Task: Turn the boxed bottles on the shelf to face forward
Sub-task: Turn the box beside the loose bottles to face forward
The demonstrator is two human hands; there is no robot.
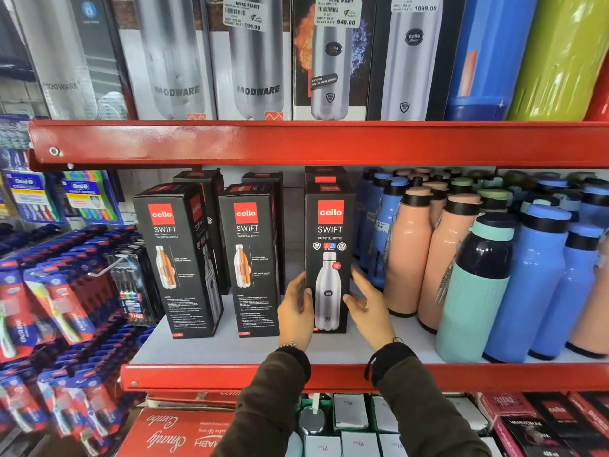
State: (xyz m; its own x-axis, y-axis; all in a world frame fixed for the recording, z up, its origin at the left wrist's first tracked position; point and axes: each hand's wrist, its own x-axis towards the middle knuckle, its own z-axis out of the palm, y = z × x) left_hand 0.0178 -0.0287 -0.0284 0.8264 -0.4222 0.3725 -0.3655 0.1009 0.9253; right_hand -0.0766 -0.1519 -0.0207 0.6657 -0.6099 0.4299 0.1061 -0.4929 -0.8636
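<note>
Three black Cello Swift bottle boxes stand in the front row of the white shelf [230,347]. The right box [329,232] shows its front face with a steel bottle picture. My left hand [296,311] presses its left side and my right hand [369,308] holds its right side. The middle box [252,255] and the left box [178,255] show a face with an orange cutaway bottle and small text; the left one is angled. More black boxes [263,179] stand behind them.
Loose peach, blue and teal bottles [478,268] crowd the shelf right of the boxes. A red shelf rail [296,143] hangs above, carrying boxed steel bottles. Toothbrush packs [66,291] hang at the left. Red and black boxes sit below.
</note>
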